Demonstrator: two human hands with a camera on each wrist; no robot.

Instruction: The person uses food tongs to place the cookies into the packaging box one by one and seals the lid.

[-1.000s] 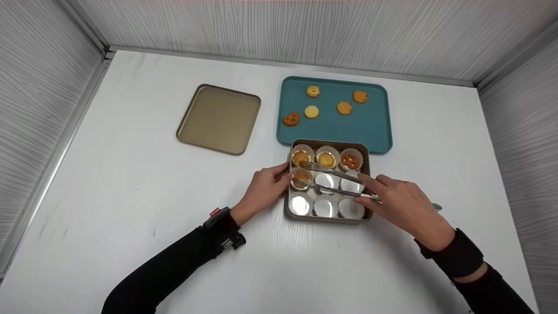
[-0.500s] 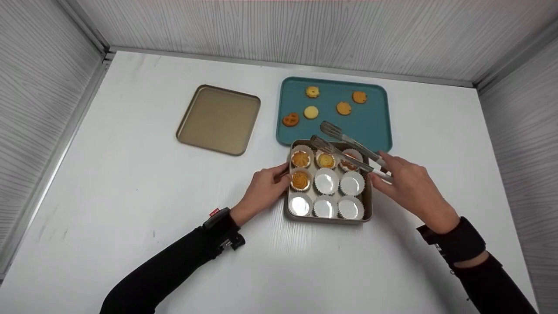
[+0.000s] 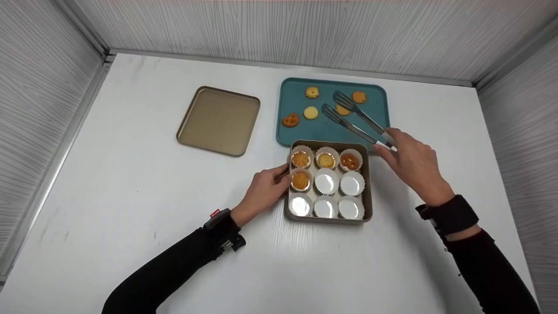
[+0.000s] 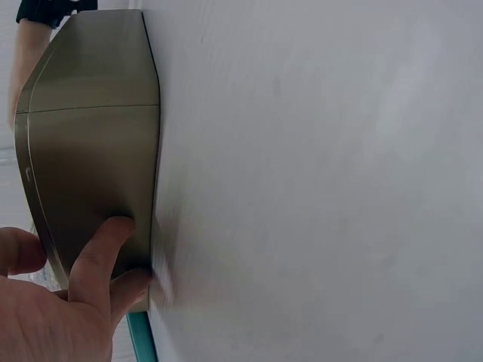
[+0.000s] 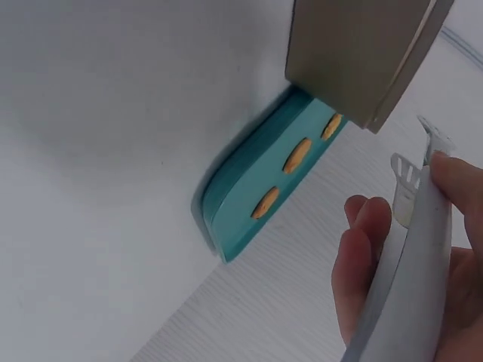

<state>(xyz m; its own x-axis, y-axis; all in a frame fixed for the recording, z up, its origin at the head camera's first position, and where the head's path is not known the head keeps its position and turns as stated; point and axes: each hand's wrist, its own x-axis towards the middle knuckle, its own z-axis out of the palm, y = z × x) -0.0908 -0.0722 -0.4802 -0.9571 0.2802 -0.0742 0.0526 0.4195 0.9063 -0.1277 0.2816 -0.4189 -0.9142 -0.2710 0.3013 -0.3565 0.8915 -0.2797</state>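
Observation:
My left hand (image 3: 265, 188) grips the left wall of a square gold-brown baking tin (image 3: 328, 220), its thumb by the rim and its fingers against the outside. White paper cups fill the tin; the back row and the middle row's left cup hold cookies, among them a swirl cookie (image 3: 300, 180) and a pretzel (image 3: 349, 162). My right hand (image 3: 413, 165) holds metal serving tongs (image 3: 357, 131) with pale handles (image 5: 407, 294). Their slotted tips are spread over the teal tray (image 3: 295, 99), and in the head view they overlap a round golden cookie (image 3: 342, 110).
Also on the teal tray are a pale round cookie (image 3: 310, 113), another pretzel (image 3: 290, 120), a yellow scalloped cookie (image 3: 311, 92) and a second golden cookie (image 3: 359, 97). A flat gold-brown tray (image 3: 218, 122) lies to the left on the white table. Panel walls border the table's back and sides.
My right hand has moved the tongs from over the tin, back and slightly right, to above the teal tray; the swirl cookie now sits uncovered in its cup. The left hand has stayed put.

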